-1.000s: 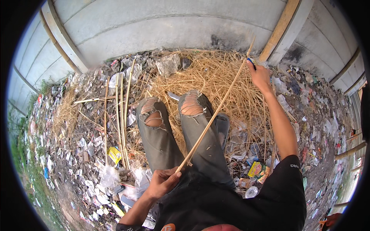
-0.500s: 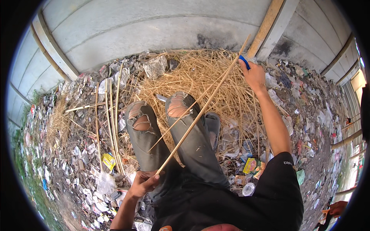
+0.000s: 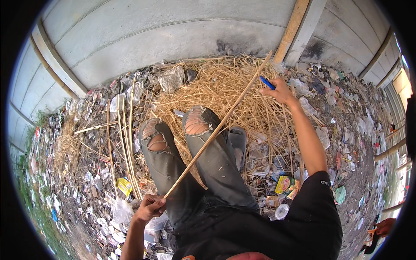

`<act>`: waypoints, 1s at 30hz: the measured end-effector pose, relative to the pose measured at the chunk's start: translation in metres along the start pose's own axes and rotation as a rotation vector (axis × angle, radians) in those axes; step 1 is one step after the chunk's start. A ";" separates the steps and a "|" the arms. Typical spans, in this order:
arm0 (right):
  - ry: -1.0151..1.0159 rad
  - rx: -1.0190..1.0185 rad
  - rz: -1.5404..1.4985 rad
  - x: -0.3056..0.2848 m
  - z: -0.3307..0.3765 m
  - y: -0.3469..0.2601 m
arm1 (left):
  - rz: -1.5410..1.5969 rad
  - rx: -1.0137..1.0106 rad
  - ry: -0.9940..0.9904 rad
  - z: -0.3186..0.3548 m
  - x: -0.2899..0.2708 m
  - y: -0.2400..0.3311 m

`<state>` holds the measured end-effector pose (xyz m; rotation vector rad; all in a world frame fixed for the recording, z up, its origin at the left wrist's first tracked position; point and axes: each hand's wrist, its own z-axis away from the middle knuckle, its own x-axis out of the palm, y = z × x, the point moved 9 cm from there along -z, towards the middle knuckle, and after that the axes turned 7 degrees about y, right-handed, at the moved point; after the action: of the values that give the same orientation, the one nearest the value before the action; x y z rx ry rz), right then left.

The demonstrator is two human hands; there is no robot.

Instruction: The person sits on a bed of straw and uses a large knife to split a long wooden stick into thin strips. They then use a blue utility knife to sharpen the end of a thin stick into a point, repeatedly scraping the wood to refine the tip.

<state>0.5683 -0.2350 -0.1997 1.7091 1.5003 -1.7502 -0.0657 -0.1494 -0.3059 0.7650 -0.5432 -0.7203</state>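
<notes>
A long, pale bamboo strip (image 3: 212,138) slants across my lap from lower left to upper right, over my torn trousers. My left hand (image 3: 150,208) is closed round its near end, thumb on top. By its far end is my right hand (image 3: 281,92), closed on a blue tool (image 3: 267,82), with a finger stretched toward the strip. Only the blue part of this tool shows clearly; I cannot tell its kind. The strip passes beside the blue tool, and whether they touch is unclear.
Straw-like shavings (image 3: 221,80) lie heaped before my knees. Several cut strips (image 3: 125,147) lie at the left. A flat grey piece (image 3: 179,113) shows beside my knee. Litter covers the ground, with a yellow packet (image 3: 284,185) at right. A grey panel wall (image 3: 173,34) stands ahead.
My left hand has moved left and slightly down with the strip. The right hand has come a little nearer me, the blue tool turning. A thin sliver along the strip is out of sight.
</notes>
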 end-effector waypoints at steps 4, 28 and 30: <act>0.063 -0.028 -0.049 0.000 0.007 -0.005 | -0.030 0.006 0.027 -0.001 -0.006 -0.001; -0.216 0.096 0.263 -0.013 0.019 0.042 | -0.181 0.070 -0.021 -0.008 -0.024 0.033; 0.154 0.037 0.147 -0.047 0.016 0.028 | -0.190 0.076 -0.024 -0.010 -0.026 0.034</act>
<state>0.5934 -0.2802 -0.1767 1.9589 1.3698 -1.6145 -0.0625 -0.1087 -0.2903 0.8882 -0.5268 -0.8890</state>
